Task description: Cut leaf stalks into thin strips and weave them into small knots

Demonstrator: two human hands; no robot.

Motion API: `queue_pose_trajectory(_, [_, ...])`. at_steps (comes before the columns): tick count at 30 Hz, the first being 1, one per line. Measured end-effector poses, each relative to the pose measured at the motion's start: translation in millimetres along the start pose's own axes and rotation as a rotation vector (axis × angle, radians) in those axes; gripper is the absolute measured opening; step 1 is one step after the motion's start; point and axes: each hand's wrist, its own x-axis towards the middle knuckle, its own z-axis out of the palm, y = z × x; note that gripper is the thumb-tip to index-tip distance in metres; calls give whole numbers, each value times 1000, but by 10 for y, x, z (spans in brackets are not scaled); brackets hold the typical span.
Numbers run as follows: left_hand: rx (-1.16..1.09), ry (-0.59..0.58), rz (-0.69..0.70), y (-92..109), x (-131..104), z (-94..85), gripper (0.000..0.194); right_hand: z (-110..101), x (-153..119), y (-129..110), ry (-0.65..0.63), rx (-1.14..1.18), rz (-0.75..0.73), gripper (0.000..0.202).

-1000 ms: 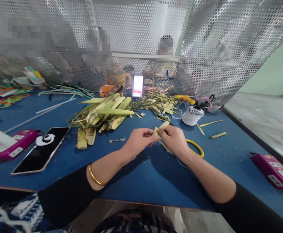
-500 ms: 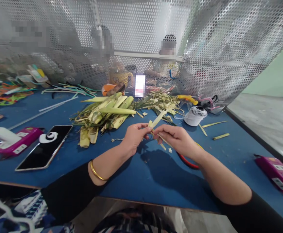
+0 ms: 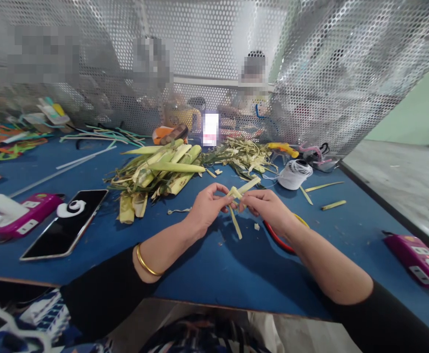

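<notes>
Pale green leaf strips point(image 3: 235, 192) cross in a small folded piece between my two hands, above the blue table. My left hand point(image 3: 210, 205) pinches the piece from the left, thumb and fingers closed on it. On the right side, my right hand point(image 3: 264, 203) has its fingertips closed on the same strips. One strip end points up and right, another hangs down toward the table. Behind my left hand lies a heap of green husks and leaves point(image 3: 170, 166). A red and yellow ring point(image 3: 279, 238) lies partly under my right wrist.
A phone point(image 3: 67, 223) and purple power strip point(image 3: 26, 213) lie left, another power strip point(image 3: 420, 260) right. White string point(image 3: 294, 174), shredded leaves point(image 3: 246, 154) and loose strips point(image 3: 333, 205) lie beyond my hands. A perforated metal screen point(image 3: 214, 49) stands behind; people show through it.
My right hand has shifted slightly left and its grip has changed. The upper strip points more to the right, and a strip now hangs down between my hands.
</notes>
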Motion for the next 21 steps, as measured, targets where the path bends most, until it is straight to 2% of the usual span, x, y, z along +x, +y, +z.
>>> queue_pose_trajectory(10, [-44,5,2,-51,13,1,16,8,42,46,-30,221,151,19])
queue_pose_trajectory(21, [-31,-2,-31,-78,9,19,12,46,22,48,-19,249,198,18])
